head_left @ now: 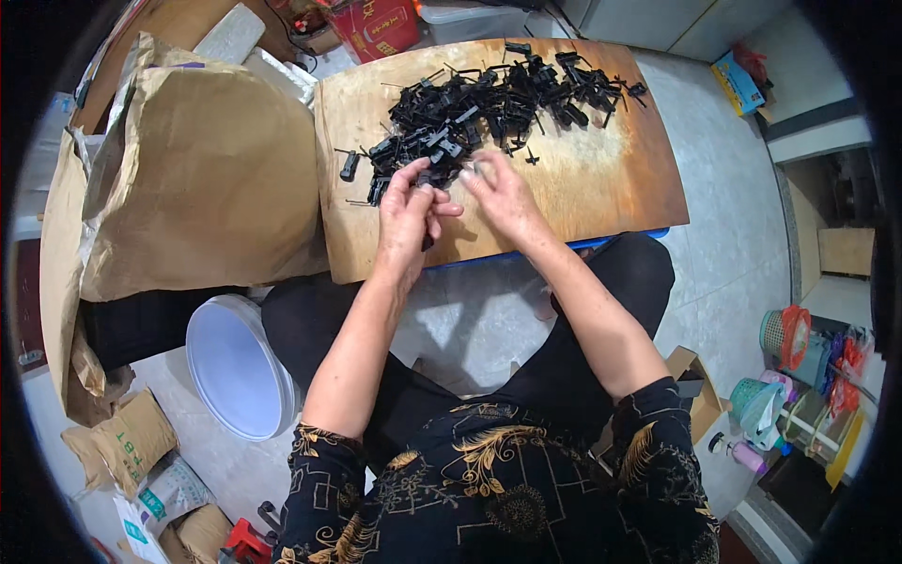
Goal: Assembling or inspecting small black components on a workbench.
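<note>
A heap of small black plastic parts with thin pins (pixel 507 94) covers the far middle of a worn wooden board (pixel 601 179). At the heap's near edge, my left hand (pixel 409 221) is closed around a black plastic part (pixel 426 177), which shows between the thumb and fingers. Just to its right, my right hand (pixel 507 202) has its thumb and fingers curled together, slightly blurred. Whatever may be between those fingertips is too small to make out. One loose black part (pixel 349 166) lies to the left of the heap.
A large brown paper sack (pixel 202 179) stands against the board's left side. Below it sits a round white tub (pixel 240 367). Smaller filled bags (pixel 136 437) lie at lower left. An open cardboard box (pixel 695 395) is by my right elbow, and baskets (pixel 785 334) line the right.
</note>
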Available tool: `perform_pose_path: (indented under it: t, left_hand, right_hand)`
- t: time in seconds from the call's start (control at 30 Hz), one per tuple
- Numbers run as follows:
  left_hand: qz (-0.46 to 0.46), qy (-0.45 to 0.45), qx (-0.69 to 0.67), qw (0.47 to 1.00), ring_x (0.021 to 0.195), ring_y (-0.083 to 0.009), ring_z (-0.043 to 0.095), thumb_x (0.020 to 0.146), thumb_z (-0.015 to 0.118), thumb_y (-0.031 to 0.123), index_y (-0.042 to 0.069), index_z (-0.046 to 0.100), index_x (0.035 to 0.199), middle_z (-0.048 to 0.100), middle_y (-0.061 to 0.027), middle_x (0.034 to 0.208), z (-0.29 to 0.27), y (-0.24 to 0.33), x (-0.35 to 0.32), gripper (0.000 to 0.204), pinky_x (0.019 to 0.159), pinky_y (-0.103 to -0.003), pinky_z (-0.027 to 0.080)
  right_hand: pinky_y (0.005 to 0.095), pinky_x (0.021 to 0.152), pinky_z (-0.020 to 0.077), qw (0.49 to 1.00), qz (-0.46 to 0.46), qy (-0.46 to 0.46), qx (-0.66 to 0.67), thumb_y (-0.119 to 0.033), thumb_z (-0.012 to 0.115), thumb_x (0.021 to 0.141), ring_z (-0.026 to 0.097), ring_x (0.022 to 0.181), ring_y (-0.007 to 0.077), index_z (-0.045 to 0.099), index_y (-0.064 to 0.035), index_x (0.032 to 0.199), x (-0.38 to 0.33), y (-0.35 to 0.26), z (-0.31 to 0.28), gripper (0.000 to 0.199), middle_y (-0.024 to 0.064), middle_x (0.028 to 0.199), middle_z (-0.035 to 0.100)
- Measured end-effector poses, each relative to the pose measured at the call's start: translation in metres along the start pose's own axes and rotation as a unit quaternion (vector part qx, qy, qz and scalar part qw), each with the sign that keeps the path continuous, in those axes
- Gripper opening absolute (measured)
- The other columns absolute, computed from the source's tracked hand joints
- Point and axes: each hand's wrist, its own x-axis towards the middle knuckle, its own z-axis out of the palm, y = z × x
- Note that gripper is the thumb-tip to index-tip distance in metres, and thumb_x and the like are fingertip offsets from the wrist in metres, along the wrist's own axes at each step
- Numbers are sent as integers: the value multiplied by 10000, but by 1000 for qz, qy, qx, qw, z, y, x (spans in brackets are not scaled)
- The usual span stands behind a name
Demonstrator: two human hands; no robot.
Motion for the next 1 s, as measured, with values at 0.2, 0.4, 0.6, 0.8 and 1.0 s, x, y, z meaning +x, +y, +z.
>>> perform_pose_path:
  t: [0.2, 0.4, 0.6, 0.8, 1.0]
  left_hand:
    - [-49, -26, -166, 985, 612, -170, 608, 898, 491, 109, 91, 454, 1086, 550, -67, 734, -11, -3, -3, 192, 393, -182, 391]
    - [-116, -10, -244, 963, 560, -154, 523, 900, 536, 170, 124, 448, 896, 517, -45, 690, -15, -4, -5, 99, 411, -198, 389]
    - [-164, -45, -277, 946, 540, -144, 493, 912, 530, 279, 123, 456, 801, 468, -20, 617, -19, -5, -5, 205, 397, -213, 367]
    - [-144, -86, -229, 959, 502, -148, 491, 924, 501, 274, 82, 517, 868, 472, -17, 594, -14, -14, -4, 201, 388, -226, 364]
    - [-125, -118, -154, 973, 514, -101, 529, 935, 459, 214, 7, 517, 1128, 579, -58, 718, -10, -13, -8, 289, 397, -216, 409]
  right_hand:
    - [341, 607, 477, 993, -19, 69, -97, -261, 695, 764, 590, 656, 201, 504, -27, 1117, 24, -1, 18, 465, 127, 821, 632]
    - [435, 628, 485, 977, -55, 75, -194, -260, 649, 760, 615, 697, 354, 566, -40, 930, 34, 6, 18, 290, 181, 736, 625]
    - [300, 533, 447, 986, -16, 70, -148, -238, 638, 802, 545, 541, 170, 594, -20, 862, 26, 5, -14, 231, 79, 631, 586]
    - [218, 422, 350, 990, 76, 73, 95, -220, 590, 866, 440, 456, 73, 587, -71, 912, 20, 8, -39, 156, 4, 612, 549]
    - [172, 384, 286, 963, 119, -30, 241, -183, 544, 901, 377, 430, 27, 554, -78, 987, 4, -15, -45, 136, -24, 663, 529]
